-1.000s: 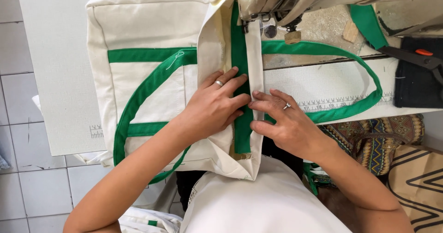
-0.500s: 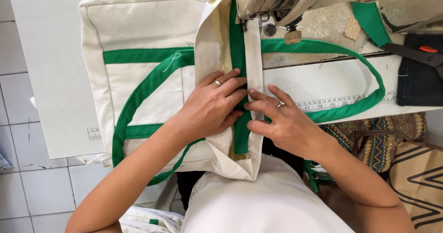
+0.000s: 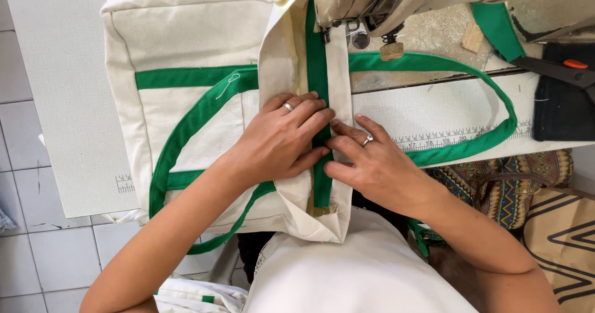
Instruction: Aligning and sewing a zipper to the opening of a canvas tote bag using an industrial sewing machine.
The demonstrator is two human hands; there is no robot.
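Head view shows both your hands flat on a cream bag (image 3: pixel 186 34) with green trim. Your left hand (image 3: pixel 282 142) lies on the folded cream flap, fingers (image 3: pixel 310 111) stretched out and close together, pressing down. It has a ring on one finger. Your right hand (image 3: pixel 369 167) sits just beside it, also flat, with its fingertips (image 3: pixel 338 127) touching the green strip (image 3: pixel 317 77) that runs up the middle. It wears a ring too. Neither hand is closed around anything; both just press the cloth.

That green strip goes up from your hands and under the sewing machine (image 3: pixel 372 0) at the top. The bag lies on the white table (image 3: pixel 56 102), and its bottom edge hangs over toward your lap. One green handle (image 3: pixel 186 124) curves on the left. Another handle loop (image 3: pixel 496 96) curves out to the right, over a ruler strip (image 3: pixel 458 139) on the table edge. Black scissors (image 3: pixel 551 71) with an orange spot lie far right. A patterned cloth (image 3: pixel 508 176) sits below the table on the right.
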